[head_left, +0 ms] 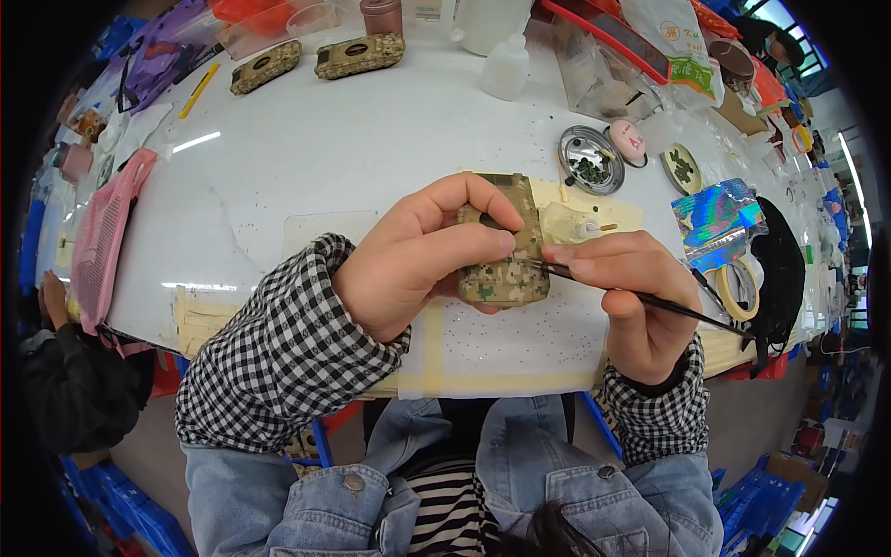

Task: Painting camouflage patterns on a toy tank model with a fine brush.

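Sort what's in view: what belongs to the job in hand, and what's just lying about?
Seems part of the job:
boxy camouflage-patterned model, in the left hand
slim black tweezer-like tool, in the right hand
round silver dish holding dark green bits

Likely just lying about:
pink mesh bag
thin yellow pen-like tool
shiny iridescent foil packet

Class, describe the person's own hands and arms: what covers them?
The left hand and right hand are ungloved. Black-and-white checked sleeves cover the forearms, the left one gathered near the wrist. A dark inner cuff shows at the right wrist. Pale blue denim covers the upper arms.
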Available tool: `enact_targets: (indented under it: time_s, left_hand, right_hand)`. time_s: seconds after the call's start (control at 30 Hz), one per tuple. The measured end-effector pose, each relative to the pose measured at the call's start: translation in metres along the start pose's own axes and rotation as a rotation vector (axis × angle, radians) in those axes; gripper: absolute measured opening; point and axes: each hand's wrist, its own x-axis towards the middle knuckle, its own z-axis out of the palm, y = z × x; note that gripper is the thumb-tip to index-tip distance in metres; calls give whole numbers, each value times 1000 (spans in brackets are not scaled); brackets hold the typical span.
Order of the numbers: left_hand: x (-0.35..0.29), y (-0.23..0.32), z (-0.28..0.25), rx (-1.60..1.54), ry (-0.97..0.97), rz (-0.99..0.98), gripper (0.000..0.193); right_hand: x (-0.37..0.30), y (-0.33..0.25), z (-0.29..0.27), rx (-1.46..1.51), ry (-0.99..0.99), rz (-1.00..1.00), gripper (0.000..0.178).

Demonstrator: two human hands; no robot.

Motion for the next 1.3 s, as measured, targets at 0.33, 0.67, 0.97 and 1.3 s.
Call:
enact_targets:
  time_s: [0.33,0.67,0.97,1.3]
  left_hand:
    - [0,2,-1,-9,-15,-18,19]
    - [-1,7,0,-85,-29,-75,21]
    - [3,14,0,3,127,-59,17]
    - [5,11,-3,24,140,-31,15]
  right_hand:
    - [-1,2,0,19,3,-3,22]
    - [-4,4,5,143,123,13,27]
    - [-3,4,7,172,219,-13,34]
    - [-4,7,5,162,208,-36,35]
